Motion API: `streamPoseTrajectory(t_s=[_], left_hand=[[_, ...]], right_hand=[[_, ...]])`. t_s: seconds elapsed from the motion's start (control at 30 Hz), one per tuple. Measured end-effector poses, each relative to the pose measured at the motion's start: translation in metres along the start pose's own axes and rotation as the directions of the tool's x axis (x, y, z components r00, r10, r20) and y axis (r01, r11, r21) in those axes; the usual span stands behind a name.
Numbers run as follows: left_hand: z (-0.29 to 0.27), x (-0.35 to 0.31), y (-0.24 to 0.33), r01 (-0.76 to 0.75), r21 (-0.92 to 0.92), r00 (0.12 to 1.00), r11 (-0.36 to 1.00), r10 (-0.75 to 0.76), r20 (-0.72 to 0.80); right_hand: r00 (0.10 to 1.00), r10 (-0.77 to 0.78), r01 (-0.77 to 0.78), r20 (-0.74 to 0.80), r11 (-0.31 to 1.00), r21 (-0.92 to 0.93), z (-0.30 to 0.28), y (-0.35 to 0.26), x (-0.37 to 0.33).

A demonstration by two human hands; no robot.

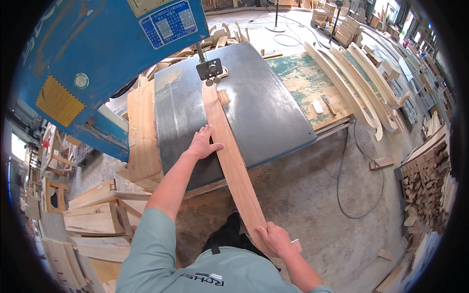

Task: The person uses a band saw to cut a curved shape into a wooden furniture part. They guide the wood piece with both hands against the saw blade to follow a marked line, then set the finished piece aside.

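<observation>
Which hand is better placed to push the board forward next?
Probably the right hand: it holds the board near the end nearest the body. The left hand rests farther forward, at the board's left edge, nearer the black bracket.

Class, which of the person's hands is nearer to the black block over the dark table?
Left. The left hand is over the table, at the board's left edge, nearer the block; the right hand holds the board's near end, beyond the table edge.

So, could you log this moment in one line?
left hand: touching board, left edge | right hand: gripping near end | board: partly on table, far end at guide
</observation>
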State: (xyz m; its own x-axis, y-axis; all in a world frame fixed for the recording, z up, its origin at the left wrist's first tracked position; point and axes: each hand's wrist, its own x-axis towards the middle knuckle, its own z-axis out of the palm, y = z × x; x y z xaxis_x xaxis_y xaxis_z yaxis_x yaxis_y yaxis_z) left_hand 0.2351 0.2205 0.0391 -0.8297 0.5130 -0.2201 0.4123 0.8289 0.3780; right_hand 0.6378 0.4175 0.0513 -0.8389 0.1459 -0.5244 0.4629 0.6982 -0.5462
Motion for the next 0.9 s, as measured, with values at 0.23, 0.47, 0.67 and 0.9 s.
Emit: streamPoseTrajectory(t_s=[0.23, 0.47, 0.67, 0.9], left_hand=[[-0.001, 0.012, -0.005, 0.01, -0.009, 1.0, 1.0, -0.01, -0.002], [-0.006, 0.022, -0.01, 0.006, -0.004, 1.0, 1.0, -0.006, 0.001], [-0.009, 0.031, -0.016, 0.007, -0.001, 1.0, 1.0, -0.007, 0.006], [-0.012, 0.04, -0.023, 0.011, -0.001, 1.0, 1.0, -0.011, 0.008]], right_hand=[[1.0, -0.023, 0.023, -0.02, 0.999, 0.025, -0.002, -0.003, 0.01], [0.999, -0.031, 0.031, -0.007, 0.999, 0.031, -0.005, -0.005, 0.02], [1.0, -0.029, 0.029, -0.002, 0.999, 0.042, -0.007, -0.012, 0.029], [1.0, -0.027, 0.026, 0.01, 0.998, 0.054, -0.01, -0.018, 0.038]])
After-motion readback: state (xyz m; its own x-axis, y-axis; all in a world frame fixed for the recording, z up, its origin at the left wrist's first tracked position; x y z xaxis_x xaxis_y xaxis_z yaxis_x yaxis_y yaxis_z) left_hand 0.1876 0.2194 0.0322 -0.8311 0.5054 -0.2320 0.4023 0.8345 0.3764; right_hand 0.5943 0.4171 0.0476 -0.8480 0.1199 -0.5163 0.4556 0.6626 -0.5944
